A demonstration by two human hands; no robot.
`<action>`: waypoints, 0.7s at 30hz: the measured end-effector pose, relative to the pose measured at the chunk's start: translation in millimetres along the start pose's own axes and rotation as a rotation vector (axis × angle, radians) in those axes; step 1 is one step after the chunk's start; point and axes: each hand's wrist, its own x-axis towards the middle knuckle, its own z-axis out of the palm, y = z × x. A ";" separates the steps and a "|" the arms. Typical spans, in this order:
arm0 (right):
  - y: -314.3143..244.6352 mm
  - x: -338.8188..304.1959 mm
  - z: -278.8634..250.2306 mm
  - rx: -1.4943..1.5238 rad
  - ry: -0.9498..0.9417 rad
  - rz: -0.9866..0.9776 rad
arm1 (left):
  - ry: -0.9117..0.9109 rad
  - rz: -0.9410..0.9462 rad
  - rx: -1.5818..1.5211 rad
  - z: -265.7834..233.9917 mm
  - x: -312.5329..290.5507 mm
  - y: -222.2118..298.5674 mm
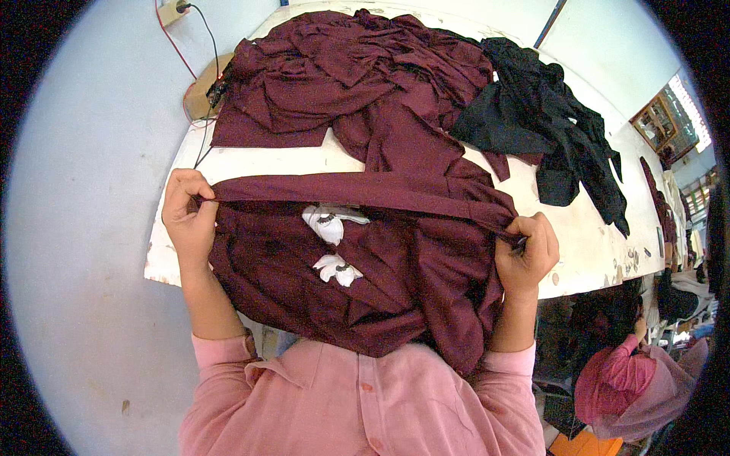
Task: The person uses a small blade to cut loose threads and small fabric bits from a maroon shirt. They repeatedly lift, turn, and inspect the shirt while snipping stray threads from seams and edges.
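A maroon garment (pixel 327 292) lies across the near table edge and hangs toward me. Its long, straight band (pixel 357 190) is stretched taut from side to side. My left hand (pixel 190 209) pinches the band's left end, fingers closed. At the right end, my right hand (pixel 531 247) is closed round the cloth, with the thumb on the near side. Below the band, two crumpled white pieces (pixel 328 226) with dark marks show against the maroon cloth; how they are attached cannot be made out.
A big heap of maroon cloth (pixel 327 72) covers the far part of the white table (pixel 175 243). Black garments (pixel 547 129) lie to its right. Cables hang by a cardboard box (pixel 201 91) near the left wall. A person in pink (pixel 627 387) is at lower right.
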 end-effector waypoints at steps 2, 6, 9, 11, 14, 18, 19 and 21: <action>-0.4 -4.3 -2.0 -0.006 -0.008 0.003 | 0.020 0.000 0.048 -3.8 0.2 -3.2; -4.6 -6.3 5.7 0.117 -0.052 0.056 | -0.058 -0.150 0.415 6.4 7.8 7.0; -29.1 -5.7 15.8 0.251 -0.073 0.116 | -0.203 0.004 0.157 47.8 7.7 53.2; -46.7 -1.9 28.2 0.434 -0.129 0.087 | -0.415 0.064 -0.026 82.5 -4.1 98.7; -56.3 7.3 26.5 0.511 -0.186 0.064 | -0.741 0.084 -0.138 113.6 -13.0 102.4; -58.0 2.5 8.9 0.342 -0.349 0.326 | -0.377 -0.253 -0.393 114.2 5.5 63.0; -57.7 -3.4 5.1 0.314 -0.407 0.386 | -0.317 -0.305 -0.489 106.6 12.9 60.0; -47.5 -26.0 5.9 0.267 -0.520 0.421 | -0.282 -0.314 -0.432 96.4 26.8 68.4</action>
